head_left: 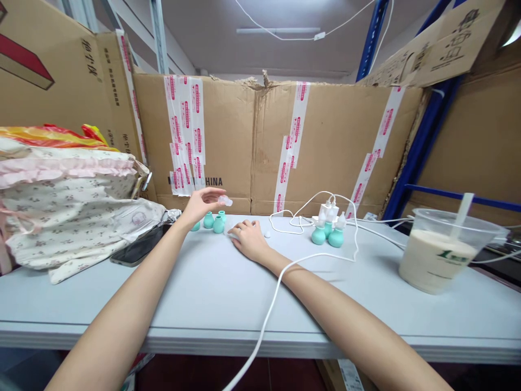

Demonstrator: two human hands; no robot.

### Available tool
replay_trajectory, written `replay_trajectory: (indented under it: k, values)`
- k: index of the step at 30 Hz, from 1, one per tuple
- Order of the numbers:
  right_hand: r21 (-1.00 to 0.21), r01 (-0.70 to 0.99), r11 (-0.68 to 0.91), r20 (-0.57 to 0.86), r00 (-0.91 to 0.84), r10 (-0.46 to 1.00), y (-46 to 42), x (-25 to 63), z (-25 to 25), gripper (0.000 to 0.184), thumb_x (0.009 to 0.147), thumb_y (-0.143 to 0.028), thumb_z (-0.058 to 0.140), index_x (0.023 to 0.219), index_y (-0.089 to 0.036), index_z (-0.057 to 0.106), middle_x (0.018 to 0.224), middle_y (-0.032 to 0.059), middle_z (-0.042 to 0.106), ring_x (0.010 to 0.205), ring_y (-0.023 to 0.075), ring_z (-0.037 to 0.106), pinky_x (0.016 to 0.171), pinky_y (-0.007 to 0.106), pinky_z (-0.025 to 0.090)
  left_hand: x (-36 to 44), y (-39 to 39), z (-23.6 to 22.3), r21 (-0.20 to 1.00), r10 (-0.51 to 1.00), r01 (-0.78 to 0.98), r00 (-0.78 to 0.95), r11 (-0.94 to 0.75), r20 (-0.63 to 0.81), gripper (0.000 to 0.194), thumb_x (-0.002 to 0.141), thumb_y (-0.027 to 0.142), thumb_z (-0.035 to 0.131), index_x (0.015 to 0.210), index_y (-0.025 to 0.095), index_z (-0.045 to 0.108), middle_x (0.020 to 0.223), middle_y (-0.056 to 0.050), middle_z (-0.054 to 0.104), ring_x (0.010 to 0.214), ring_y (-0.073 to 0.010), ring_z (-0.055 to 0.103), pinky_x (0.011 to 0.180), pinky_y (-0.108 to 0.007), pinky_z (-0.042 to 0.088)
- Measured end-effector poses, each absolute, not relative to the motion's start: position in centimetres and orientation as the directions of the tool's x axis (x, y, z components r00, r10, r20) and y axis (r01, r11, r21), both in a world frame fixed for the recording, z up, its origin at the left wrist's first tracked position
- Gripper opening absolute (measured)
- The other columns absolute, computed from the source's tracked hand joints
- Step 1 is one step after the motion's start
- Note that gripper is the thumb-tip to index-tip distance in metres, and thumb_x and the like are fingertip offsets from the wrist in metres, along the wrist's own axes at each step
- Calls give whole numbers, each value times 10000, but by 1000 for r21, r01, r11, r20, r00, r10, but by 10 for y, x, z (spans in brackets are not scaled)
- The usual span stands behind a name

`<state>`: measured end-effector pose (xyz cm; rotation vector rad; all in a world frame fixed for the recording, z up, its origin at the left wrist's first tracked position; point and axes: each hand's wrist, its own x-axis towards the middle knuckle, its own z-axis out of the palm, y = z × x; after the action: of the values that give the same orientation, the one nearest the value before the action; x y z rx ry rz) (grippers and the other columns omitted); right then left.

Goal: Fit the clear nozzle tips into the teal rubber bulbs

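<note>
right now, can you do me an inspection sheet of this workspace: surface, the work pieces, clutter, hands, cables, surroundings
Surface: grey table, flat
Work pieces: group of teal bulbs below the left hand; two tipped bulbs further right; small white piece beside the right hand
Clutter: bag and phone at left; upright cup with straw at right
Left hand: raised, fingers pinching a clear piece
Right hand: low over the table; cannot tell whether it grips anything
Cables: long white cable crosses the right forearm in view; contact unclear
Surroundings: taped cardboard behind; blue frame at right
</note>
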<state>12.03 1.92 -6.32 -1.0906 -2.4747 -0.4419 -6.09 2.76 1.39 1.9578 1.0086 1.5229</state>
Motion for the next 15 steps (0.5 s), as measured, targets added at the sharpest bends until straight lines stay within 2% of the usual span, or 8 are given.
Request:
replay_trajectory:
  k: [5,11,15]
  values:
    - [134,700,701,435,-678,593,19,120,-63,270,892,-193,394,1062,-227,601,1059,73,594,998,206,460,763,327,311,-62,29,13,735,779,270,121,-622,615,500,566,381,747,981,121,647,965,-116,672,903,-223,609,819,-345,463]
    - [-48,632,774,450,-677,581,26,120,-67,197,873,-117,434,949,-164,609,943,67,631,913,161,537,752,280,339,-60,28,12,787,829,262,156,-559,537,511,547,413,753,961,127,668,962,-118,683,879,-245,629,764,-351,496]
    - [-69,601,796,495,-672,551,28,120,-68,193,836,-58,458,921,-144,609,907,72,617,854,146,554,744,259,362,-57,26,12,794,829,240,206,-558,520,483,525,413,764,903,123,686,943,-123,690,874,-254,637,762,-354,507]
